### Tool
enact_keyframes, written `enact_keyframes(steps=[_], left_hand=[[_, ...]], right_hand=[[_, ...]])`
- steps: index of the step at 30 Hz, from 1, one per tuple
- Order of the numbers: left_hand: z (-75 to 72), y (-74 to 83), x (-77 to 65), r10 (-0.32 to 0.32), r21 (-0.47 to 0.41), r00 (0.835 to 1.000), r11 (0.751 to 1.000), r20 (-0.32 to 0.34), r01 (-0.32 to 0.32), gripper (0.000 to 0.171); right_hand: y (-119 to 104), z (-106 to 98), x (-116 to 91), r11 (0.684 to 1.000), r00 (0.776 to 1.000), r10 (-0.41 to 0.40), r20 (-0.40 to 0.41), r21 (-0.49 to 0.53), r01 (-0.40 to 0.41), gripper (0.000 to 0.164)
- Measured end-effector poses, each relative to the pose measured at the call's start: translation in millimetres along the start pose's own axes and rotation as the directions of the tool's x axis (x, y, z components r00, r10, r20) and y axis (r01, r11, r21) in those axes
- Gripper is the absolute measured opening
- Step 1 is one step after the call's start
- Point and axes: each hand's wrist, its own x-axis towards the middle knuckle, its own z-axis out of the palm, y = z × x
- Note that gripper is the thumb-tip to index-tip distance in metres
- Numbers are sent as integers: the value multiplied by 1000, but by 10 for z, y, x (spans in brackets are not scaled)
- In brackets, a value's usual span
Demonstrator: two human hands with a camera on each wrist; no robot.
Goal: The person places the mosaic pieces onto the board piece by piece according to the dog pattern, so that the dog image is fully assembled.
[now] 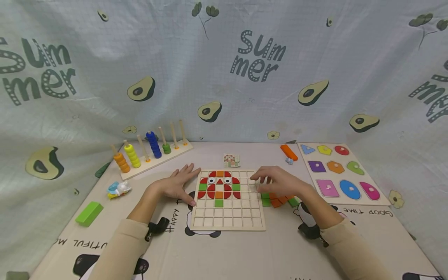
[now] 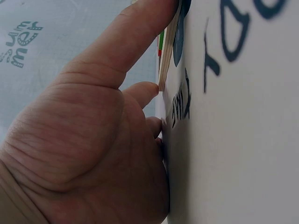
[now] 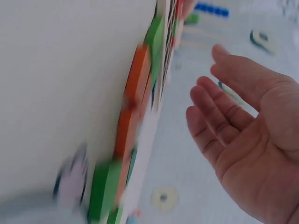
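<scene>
A wooden grid board (image 1: pixel 227 222) lies on the table between both hands. Its upper rows hold red, green, orange and white tiles with two eye tiles, and a single green tile (image 1: pixel 218 203) sits below them. My left hand (image 1: pixel 176 186) rests beside the board with fingers spread, thumb and a fingertip at its left edge, as the left wrist view also shows. Over the board's right edge hovers my right hand (image 1: pixel 278 179), fingers loosely bent, with an empty palm in the right wrist view. Loose orange tiles (image 3: pixel 131 102) and green tiles (image 1: pixel 266 199) lie beneath it, partly hidden.
A small picture card (image 1: pixel 231 160) lies behind the board. At back left stands a peg stacker (image 1: pixel 154 161) with coloured rings. A shape puzzle (image 1: pixel 336 179) lies right, an orange block (image 1: pixel 289 152) near it. A toy figure (image 1: pixel 119 189) and green block (image 1: pixel 89 213) lie left.
</scene>
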Motion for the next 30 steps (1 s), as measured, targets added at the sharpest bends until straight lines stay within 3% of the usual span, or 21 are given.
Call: enact_keyframes(steps=[8,12,16,23,30], left_hand=[[14,16,-1,-4,0,1000,1000,-5,4,125],[8,12,6,-4,-3,1000,1000,1,4,126],[3,2,10,-7,4,1000,1000,5,7,126],[5,0,6,-1,-3,1000,1000,-2,1,126],[12,16,3,-2,-9,1000,1000,-9,2,125]], right_hand=[[414,-209,-322,989,989,148,26,-12,-148,30],[533,-247,-419,989,988,149,38,-7,-149,25],[576,-266,-458,988,986,154,64,14,-155,22],[565,-211,-429,987,974,138,180,53,-149,18],[511,-174,-404,990,974,129,185,34,-138,17]])
